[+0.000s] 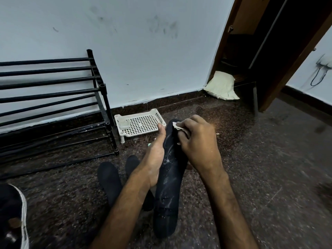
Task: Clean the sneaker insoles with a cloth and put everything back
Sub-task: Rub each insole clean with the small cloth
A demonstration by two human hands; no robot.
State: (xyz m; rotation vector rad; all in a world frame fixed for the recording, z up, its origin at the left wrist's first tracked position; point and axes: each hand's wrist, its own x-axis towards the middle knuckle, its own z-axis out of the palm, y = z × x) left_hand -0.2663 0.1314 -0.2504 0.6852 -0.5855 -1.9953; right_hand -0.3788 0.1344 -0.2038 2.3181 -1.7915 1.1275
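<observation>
Dark insole (168,186) held up off the floor (251,177), centre frame, long axis pointing away from the person, white specks and streaks on its top face. Left hand (154,159) grips it along the left edge, one digit stretched up the side, the other fingers hidden beneath. Right hand (195,139) is curled around a small white cloth (177,126), bunched in the fingers and pressed onto the far end of the insole. Second insole (107,180) lies flat on the floor just left of the left forearm; third insole (132,164) is beside it, partly covered by that arm. Sneaker (12,212), dark with a white sole edge, at bottom left, cut off by the frame. White plastic tray (140,123) on short legs sits beyond the hands by the wall (143,60), with a small clear container (124,124) in its left corner. Black shoe rack (53,97) to the left against the wall. Pale cushion (221,86) in the corner by a wooden door (296,60).
</observation>
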